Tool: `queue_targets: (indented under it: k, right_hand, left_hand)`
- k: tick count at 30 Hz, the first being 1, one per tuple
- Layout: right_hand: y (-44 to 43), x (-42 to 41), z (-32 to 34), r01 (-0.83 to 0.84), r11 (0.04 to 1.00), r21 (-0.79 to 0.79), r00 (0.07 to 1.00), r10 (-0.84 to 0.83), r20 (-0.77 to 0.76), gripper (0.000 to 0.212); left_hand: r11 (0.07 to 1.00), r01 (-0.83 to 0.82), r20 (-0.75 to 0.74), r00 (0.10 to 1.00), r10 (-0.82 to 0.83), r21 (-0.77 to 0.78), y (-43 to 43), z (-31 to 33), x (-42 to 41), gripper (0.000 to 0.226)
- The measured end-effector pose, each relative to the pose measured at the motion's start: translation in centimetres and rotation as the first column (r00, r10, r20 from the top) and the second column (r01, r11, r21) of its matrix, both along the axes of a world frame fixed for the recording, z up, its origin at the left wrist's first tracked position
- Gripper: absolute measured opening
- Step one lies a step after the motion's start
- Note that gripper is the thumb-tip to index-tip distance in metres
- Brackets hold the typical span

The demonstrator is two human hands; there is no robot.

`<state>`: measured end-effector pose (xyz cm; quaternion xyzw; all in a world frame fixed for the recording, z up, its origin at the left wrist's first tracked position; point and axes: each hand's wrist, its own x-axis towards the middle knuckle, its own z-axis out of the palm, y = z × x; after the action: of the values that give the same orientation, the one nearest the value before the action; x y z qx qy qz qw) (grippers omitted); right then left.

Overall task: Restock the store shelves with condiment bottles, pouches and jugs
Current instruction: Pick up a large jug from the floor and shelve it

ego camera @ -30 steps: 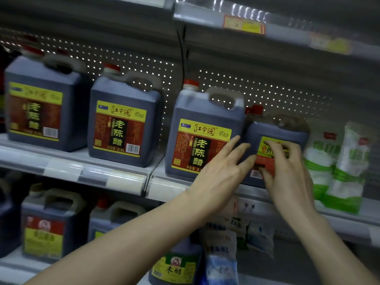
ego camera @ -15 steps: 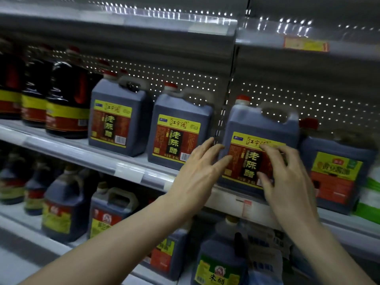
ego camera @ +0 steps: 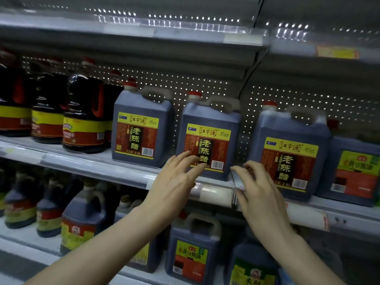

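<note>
Straight ahead, we face a store shelf [ego camera: 92, 161] carrying three square jugs of dark aged vinegar. Each stands upright with a red cap, a moulded handle and a yellow-and-red label. The left vinegar jug [ego camera: 139, 130] is just beside a cluster of dark bottles [ego camera: 84, 112] with red handles. The middle vinegar jug [ego camera: 207, 138] stands a little apart to its right. The right vinegar jug [ego camera: 287, 153] stands past a seam in the shelving, just beside a soy sauce jug [ego camera: 357, 171] with a green-and-orange label at the far right.

Our left hand [ego camera: 176, 182] is stretched forward, fingers straight and spread, grasping nothing. Its fingertips lie over the lower edge of the middle vinegar jug's label, though we cannot tell whether they touch it. Our right hand [ego camera: 259, 194] hangs in front of the gap between the middle and right vinegar jugs, level with the shelf's front edge. Its fingers are loosely curled, with thumb and forefinger apart, and it holds nothing.

Behind the jugs runs a perforated back panel [ego camera: 205, 85]. Below, a lower shelf [ego camera: 30, 241] holds more handled jugs [ego camera: 193, 251] with yellow, red and green labels, partly blurred.
</note>
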<state>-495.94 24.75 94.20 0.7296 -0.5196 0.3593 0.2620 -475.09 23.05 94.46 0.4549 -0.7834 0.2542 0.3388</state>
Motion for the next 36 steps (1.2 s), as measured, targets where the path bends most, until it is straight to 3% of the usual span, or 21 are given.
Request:
queue_targets:
  k: [5,14,25,32,36]
  right_hand:
    - [-0.2,4.2,-0.7,0.020,1.000,0.007,0.998,-0.021,0.056,0.060]
    - [-0.5,8.4,0.0,0.037,0.996,0.078,0.965,-0.055,0.256,0.075]
    - [-2.6,15.1,0.6,0.097,0.992,0.080,0.940,-0.118,0.320,0.069]
    - [-3.2,15.7,0.9,0.153,0.984,0.086,0.912,-0.174,0.372,0.073]
    - [-3.4,14.3,2.0,0.178,0.982,0.057,0.868,-0.185,0.462,0.079]
  left_hand:
    - [0.997,0.072,-0.007,0.997,-0.072,0.020,-1.3,0.0,4.2,0.058]
    - [0.975,0.219,-0.168,0.964,-0.208,0.047,-3.3,-0.4,10.0,0.066]
    - [0.973,0.228,-0.229,0.949,-0.218,0.018,-6.6,-0.1,17.8,0.075]
    - [0.937,0.349,-0.229,0.912,-0.339,0.004,-6.6,1.0,17.4,0.069]
    - [0.874,0.478,-0.368,0.830,-0.419,0.083,-6.4,2.5,14.0,0.068]
